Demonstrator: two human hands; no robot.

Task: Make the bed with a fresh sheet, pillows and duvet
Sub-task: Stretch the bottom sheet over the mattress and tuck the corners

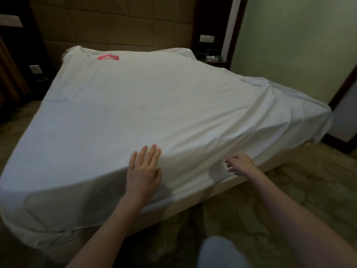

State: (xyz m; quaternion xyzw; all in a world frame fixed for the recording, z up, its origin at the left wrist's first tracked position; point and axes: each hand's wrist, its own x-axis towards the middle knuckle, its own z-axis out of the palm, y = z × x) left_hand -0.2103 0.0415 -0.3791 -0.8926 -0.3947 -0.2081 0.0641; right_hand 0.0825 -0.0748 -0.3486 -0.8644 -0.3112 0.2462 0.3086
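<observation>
A white sheet (135, 105) covers the whole mattress, with a pink mark (108, 57) near the head end. Folds run across its right part toward the far foot corner, and its edge hangs loose over the near side. My left hand (144, 171) lies flat with straight fingers on the sheet at the near edge of the mattress. My right hand (240, 164) hovers at the same edge further right, fingers loosely spread beside the hanging sheet, holding nothing. No pillows or duvet are in view.
A padded headboard (116, 22) stands behind the bed. A nightstand (214, 59) with small items sits at the back right. The pale bed base (222, 188) shows under the sheet. Patterned carpet (289, 180) runs along the near side. My knee (218, 252) is below.
</observation>
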